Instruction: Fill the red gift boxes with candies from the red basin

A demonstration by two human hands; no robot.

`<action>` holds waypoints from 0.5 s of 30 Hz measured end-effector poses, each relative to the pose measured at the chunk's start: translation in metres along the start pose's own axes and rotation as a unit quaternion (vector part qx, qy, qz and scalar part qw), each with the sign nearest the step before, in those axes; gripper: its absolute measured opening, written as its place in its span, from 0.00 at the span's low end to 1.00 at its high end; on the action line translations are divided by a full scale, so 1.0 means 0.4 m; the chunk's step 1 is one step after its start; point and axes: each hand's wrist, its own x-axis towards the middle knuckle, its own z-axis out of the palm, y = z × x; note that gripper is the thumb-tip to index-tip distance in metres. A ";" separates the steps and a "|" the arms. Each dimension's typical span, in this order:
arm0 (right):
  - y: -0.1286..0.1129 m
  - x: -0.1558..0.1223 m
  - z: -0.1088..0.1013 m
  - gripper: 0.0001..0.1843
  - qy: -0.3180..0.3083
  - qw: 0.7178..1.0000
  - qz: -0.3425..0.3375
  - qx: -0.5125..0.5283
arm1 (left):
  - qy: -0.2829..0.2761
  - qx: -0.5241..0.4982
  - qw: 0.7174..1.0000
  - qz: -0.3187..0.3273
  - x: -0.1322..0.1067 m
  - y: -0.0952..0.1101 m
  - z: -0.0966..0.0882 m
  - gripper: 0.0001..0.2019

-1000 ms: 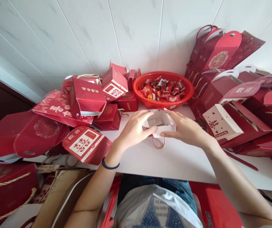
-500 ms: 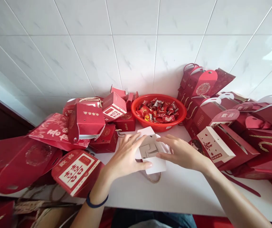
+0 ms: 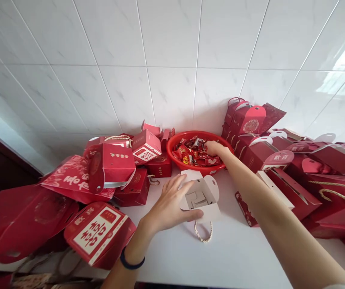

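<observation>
A small open gift box [image 3: 202, 196], white inside, with a rope handle, stands on the white table [image 3: 229, 253]. My left hand [image 3: 169, 204] grips its left side, thumb along the front wall and fingers at the rim. My right hand [image 3: 214, 147] reaches over the box into the red bowl [image 3: 175, 143] of wrapped candies [image 3: 193, 154] by the wall. Its fingers curl down among the candies; what they hold is hidden.
Folded red gift boxes [image 3: 109, 166] pile up on the left, one with a white label [image 3: 100, 233] near the table edge. More red boxes and bags [image 3: 283, 160] crowd the right side. A tiled wall stands right behind the bowl.
My right hand has left the box and reached forward into the candy bowl. The left hand stays on the box. The view has tilted upward.
</observation>
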 end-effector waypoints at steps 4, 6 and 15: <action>0.028 0.043 0.061 0.18 -0.057 0.998 0.007 -0.026 | 0.011 0.004 0.999 0.033 0.016 0.001 -0.020 0.45; 0.041 0.056 0.083 0.18 -0.059 0.998 0.002 -0.021 | 0.021 -0.001 0.998 0.055 0.032 -0.006 -0.025 0.42; 0.068 0.114 0.090 0.19 -0.012 0.997 -0.012 0.073 | 0.057 -0.185 0.975 0.108 0.073 -0.063 -0.001 0.24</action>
